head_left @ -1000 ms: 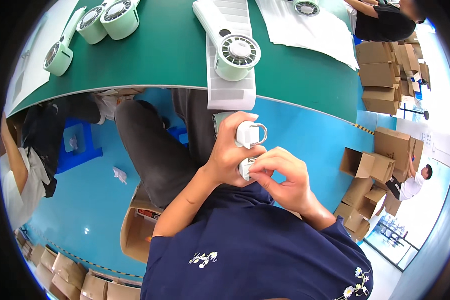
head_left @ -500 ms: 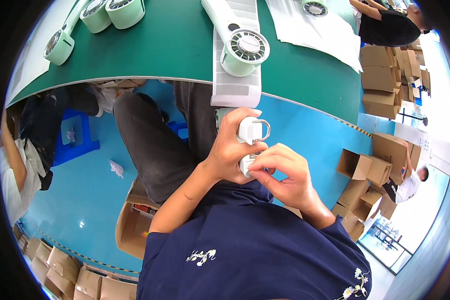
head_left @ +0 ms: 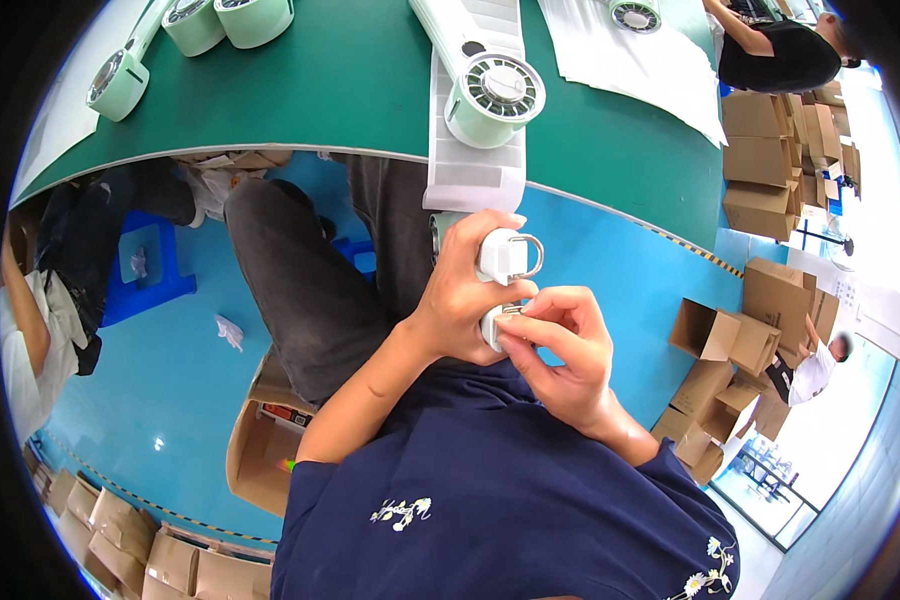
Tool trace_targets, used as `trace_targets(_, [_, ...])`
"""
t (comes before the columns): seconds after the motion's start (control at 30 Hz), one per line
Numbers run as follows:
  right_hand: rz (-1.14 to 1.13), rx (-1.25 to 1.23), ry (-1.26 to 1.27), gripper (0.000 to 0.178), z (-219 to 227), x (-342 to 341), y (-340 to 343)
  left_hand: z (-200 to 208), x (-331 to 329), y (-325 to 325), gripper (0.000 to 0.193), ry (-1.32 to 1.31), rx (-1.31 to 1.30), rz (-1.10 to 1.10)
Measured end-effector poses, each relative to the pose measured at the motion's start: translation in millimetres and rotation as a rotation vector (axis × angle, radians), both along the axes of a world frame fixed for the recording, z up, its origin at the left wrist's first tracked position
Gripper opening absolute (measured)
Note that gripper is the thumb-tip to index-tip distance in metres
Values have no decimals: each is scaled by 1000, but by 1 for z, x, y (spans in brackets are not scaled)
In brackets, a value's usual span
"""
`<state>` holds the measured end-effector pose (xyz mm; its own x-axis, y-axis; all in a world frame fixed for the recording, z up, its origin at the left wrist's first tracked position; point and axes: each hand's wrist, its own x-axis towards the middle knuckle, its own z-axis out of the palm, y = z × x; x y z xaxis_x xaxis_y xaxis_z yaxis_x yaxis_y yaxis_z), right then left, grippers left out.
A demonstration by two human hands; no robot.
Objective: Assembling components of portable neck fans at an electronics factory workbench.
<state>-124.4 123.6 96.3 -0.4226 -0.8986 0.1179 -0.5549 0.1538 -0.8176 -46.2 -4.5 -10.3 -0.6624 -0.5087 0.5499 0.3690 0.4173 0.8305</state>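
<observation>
Both hands were off the worktop (head_left: 320,110), held over lap and floor, with a gap between the left knuckles and the worktop's front edge; blue floor (head_left: 610,260) lay to their right, as far as the stacked cartons (head_left: 715,400). Left hand (head_left: 460,300) was wrapped round two white pieces, upper white piece (head_left: 498,257) and lower white piece (head_left: 490,326), one just below the other in view. Right hand (head_left: 570,350) had thumb and fingertips pinched on the right edge of the lower one; exact bit under the tips was hidden. Upper one's single metal loop (head_left: 541,258) pointed right. Long axis of both: can't tell, the rest was inside the left fist. One grey-green rounded part (head_left: 440,230) showed behind the left fingers; can't tell which piece it belonged to. Five pale green fans in view on the worktop: one at far left, two side by side, one on white sheets (head_left: 620,60) at right, and the centre fan (head_left: 495,100), handle to upper left, head toward the person, lying on one white strip (head_left: 475,185) that overhung the front edge.
</observation>
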Motion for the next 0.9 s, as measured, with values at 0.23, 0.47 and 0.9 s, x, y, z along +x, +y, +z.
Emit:
trace_targets(0.23, [142,68,315,40,-4,1,9,-2,0,-2,36,-27,27,21])
trace_targets(0.47, [223,161,494,63,3,10,18,9,-3,-5,35,-43,0,15])
trace_targets(0.9, [-495,5,722,26,-54,-173,-15,195,15,-118,35,-80,-504,16])
